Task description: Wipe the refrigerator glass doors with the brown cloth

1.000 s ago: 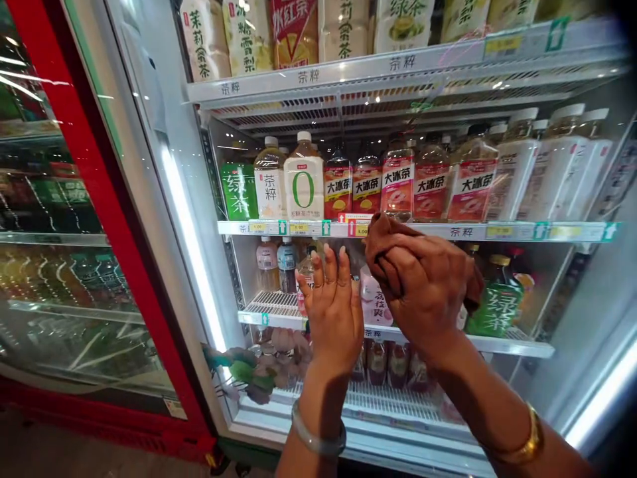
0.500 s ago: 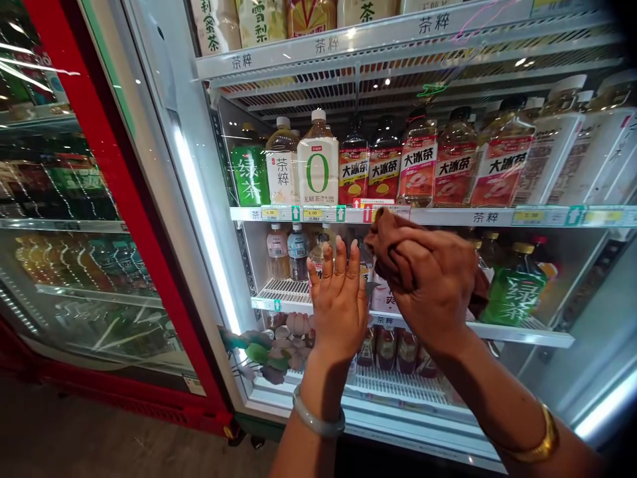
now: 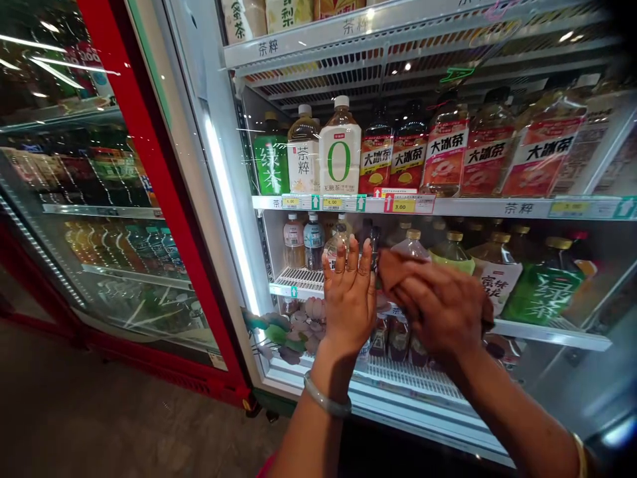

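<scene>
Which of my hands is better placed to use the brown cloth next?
Probably your right hand: it holds the bunched brown cloth. Your left hand is open and flat, with nothing visible in it.

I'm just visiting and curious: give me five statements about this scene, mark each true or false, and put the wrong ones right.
1. The right hand holds a brown cloth. True.
2. The left hand is clenched in a fist. False: it is open.
3. A pale bangle is around the left forearm. True.
4. The bottle marked 0 has a black cap. False: its cap is white.
5. A red frame stands to the picture's left of that bottle. True.
</scene>
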`<state>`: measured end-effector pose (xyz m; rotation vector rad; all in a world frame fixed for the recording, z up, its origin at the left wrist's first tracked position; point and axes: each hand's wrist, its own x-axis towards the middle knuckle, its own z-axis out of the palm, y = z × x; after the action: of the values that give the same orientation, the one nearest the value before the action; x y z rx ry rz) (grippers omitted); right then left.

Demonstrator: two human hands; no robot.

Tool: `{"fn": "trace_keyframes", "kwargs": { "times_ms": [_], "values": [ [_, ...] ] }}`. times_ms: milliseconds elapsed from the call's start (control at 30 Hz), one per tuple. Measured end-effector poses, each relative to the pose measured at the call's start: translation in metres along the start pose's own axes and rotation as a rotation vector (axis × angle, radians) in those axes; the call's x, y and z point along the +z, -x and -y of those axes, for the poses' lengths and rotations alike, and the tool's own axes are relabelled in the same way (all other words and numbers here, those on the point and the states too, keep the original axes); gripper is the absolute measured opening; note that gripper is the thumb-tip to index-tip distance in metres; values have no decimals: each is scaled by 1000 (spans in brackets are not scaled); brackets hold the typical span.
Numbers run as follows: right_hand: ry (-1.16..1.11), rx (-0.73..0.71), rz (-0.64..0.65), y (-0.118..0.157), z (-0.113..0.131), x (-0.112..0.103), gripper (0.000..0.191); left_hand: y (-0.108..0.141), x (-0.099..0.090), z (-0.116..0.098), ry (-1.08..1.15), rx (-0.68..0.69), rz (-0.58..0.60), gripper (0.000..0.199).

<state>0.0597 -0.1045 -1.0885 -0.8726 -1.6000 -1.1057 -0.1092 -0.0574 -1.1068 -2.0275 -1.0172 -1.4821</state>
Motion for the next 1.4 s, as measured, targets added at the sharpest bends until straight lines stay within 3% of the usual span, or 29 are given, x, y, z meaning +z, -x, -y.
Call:
{"fn": "trace_keyframes", "kwargs": {
  "times_ms": [100,200,367,500,567,667,767,833,1000,1133,1267,1333,1400],
  "values": [
    [7,148,-83,-41,-3,10,25,0,-2,2,-5,-20,-20,76],
    [43,136,-111,-53,11,21,23,-1,-4,9,-3,-64,-63,77],
    [-11,-41,4,4,40,23,16,2,-7,23,-7,-88,-79,78],
    [-46,-94,114,36,39,14,15,7,-9,32,-28,-140,-100,71],
    [-46,-116,102,26,32,13,15,9,-11,37,-35,-163,-114,70],
    [-28,-35,24,-12,28,22,21,11,-13,42,-52,-176,-115,69],
    [-20,82,-37,-48,37,37,25,13,-14,46,-64,-184,-115,67],
    [-10,64,-65,-55,49,45,24,14,-15,49,-61,-180,-118,68],
    [-23,-96,39,-16,71,44,17,20,-23,64,-72,-190,-124,74],
    [-108,-186,156,2,64,36,21,23,-28,72,-85,-235,-105,69],
    [-59,-47,22,-40,56,46,18,24,-28,71,-71,-253,-122,66],
    [-20,48,-60,-68,60,57,21,24,-27,72,-75,-269,-130,65],
    [-1,50,-84,-87,69,69,22,24,-27,74,-73,-276,-133,65]
  ]
}}
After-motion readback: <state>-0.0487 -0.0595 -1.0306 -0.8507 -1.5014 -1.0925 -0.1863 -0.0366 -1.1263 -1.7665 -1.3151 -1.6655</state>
